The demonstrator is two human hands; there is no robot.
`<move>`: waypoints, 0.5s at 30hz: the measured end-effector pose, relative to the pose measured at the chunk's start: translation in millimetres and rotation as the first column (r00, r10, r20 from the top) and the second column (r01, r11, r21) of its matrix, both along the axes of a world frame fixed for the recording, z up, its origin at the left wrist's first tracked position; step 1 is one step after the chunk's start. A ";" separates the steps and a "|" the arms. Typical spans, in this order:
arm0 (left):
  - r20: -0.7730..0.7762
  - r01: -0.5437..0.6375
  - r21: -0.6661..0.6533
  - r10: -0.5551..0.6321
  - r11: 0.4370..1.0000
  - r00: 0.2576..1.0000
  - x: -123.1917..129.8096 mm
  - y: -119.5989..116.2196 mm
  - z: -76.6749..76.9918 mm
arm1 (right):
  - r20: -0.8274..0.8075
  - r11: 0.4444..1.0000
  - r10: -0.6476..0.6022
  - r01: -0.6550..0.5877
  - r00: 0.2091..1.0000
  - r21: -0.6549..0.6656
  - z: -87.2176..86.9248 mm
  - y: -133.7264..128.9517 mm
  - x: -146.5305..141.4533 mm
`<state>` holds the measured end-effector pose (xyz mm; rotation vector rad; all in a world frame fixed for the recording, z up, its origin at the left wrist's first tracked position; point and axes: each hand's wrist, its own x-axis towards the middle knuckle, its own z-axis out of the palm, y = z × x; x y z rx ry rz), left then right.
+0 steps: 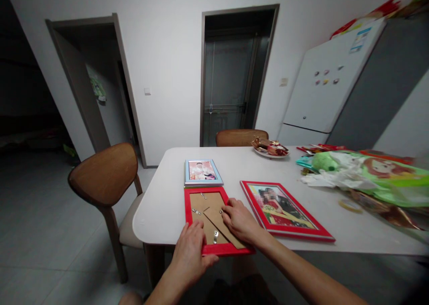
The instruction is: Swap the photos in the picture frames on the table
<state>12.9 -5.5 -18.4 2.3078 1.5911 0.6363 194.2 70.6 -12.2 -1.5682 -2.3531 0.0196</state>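
Observation:
A red picture frame lies face down near the table's front edge, its brown backing board showing. Small metal clips sit around the board, and a stand leg of the same brown material lies slantwise across it. My left hand grips the frame's lower left corner, fingers on the top side and thumb along the front edge. With bent fingers, my right hand reaches over the right side, fingertips at a metal clip; the palm covers part of that edge.
A light-blue framed photo lies just behind, and a larger red framed photo lies right. Farther right are plastic packaging, a tape roll and a plate of wrapped items. Wooden chairs stand left and behind.

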 end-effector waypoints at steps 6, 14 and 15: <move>0.011 0.001 0.005 -0.001 1.000 1.000 -0.1 -1.5 -1.0 | -0.041 0.999 0.027 -0.026 0.999 0.024 -2.9 -3.0 2.9; 0.016 0.015 0.026 -0.015 1.000 1.000 -1.9 0.3 -5.8 | -0.117 0.921 0.390 -0.384 0.913 0.066 3.3 -39.0 -1.6; 0.019 0.018 0.030 -0.018 0.999 1.000 -2.2 1.0 -6.2 | -0.124 0.897 0.441 -0.438 0.889 0.054 4.5 -44.7 -2.1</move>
